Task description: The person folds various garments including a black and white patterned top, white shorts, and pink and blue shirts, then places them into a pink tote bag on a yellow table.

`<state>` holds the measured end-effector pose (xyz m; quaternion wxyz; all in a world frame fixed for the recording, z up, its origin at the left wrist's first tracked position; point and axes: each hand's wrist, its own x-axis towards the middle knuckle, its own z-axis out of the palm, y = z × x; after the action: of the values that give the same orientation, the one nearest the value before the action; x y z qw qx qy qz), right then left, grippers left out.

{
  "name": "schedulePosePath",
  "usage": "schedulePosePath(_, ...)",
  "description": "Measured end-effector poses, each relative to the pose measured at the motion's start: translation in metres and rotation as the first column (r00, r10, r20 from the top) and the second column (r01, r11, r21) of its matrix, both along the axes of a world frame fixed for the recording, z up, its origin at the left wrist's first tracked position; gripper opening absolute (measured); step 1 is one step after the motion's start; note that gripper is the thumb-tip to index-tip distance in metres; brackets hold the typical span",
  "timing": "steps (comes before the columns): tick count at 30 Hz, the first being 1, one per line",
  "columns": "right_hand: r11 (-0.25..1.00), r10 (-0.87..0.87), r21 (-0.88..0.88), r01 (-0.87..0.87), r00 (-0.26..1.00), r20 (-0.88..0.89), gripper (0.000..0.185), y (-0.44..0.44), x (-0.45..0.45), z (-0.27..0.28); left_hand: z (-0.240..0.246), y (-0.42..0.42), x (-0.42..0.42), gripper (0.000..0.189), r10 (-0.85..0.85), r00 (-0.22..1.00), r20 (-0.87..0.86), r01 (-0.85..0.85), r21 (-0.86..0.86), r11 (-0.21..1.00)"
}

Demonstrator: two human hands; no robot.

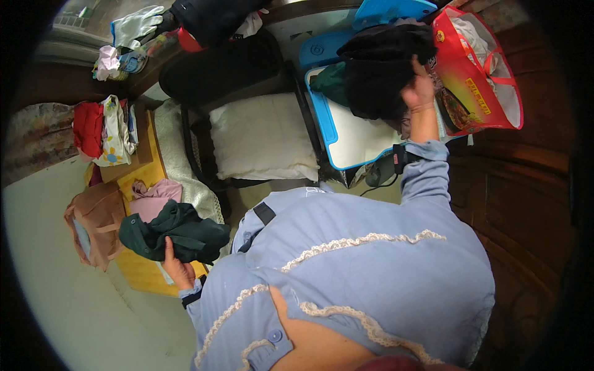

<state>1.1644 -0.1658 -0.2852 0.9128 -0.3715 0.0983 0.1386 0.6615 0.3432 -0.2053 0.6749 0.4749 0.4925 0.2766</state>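
A crumpled dark green buttoned garment [181, 232] is gripped in my left hand [178, 269], over the yellow wooden surface [139, 273]. Just beyond it lies a folded pink cloth [155, 199]. My right hand [420, 90] is on a bunched black garment [378, 69], thumb on top and fingers mostly hidden. That black garment lies over a white board with a blue rim [357, 139]. Another dark green cloth [332, 83] pokes out from under its left side.
A red shopping bag [468, 92] holding cloth stands right of my right hand. Between my hands is a black chair with a pale cushion [264, 139]. A brown fabric bag [95, 222] and folded clothes [111, 130] are at left. White work gloves [137, 28] lie at the top left.
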Motion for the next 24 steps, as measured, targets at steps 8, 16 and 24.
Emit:
schedulePosePath(8, 0.867, 0.227, 0.293, -0.402, 0.844, 0.486, 0.038, 0.002, -0.032, 0.113, 0.025, 0.045, -0.063, 0.047, 0.041, 0.995, 0.094, -0.049, 0.078, 0.996)
schedulePosePath(16, 0.923, 0.384, -0.057, -0.38, 0.9, 0.205, 0.024, 0.208, -0.175, 0.169, 0.025, 0.063, -0.156, 0.039, 0.072, 0.996, 0.057, -0.073, 0.008, 0.997)
schedulePosePath(24, 0.473, 0.79, -0.822, -0.317, -0.262, 0.555, 0.038, 0.502, -0.507, 0.183, 0.04, 0.085, -0.239, 0.039, -0.059, 0.827, 0.56, 0.165, -0.141, 0.976)
